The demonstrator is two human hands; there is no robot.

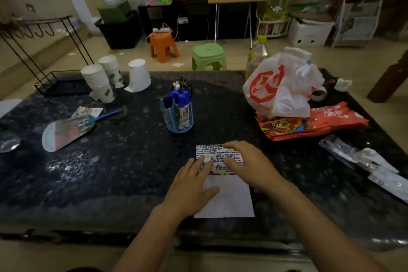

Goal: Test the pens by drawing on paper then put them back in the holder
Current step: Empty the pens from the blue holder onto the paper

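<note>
A white sheet of paper (229, 201) lies near the table's front edge; its upper part is covered with small coloured marks. My left hand (194, 185) rests flat on the paper's left side with fingers spread. My right hand (247, 161) lies flat over the marked upper right part. Neither hand holds a pen. Behind the paper stands a blue pen holder (180, 117) with several blue-capped markers (182, 100) upright in it.
The dark speckled table (110, 161) carries stacked paper cups (99, 81) and a hand fan (70, 130) on the left. A white plastic bag (282, 86), red snack packets (313, 123) and a clear wrapper (364, 161) lie on the right.
</note>
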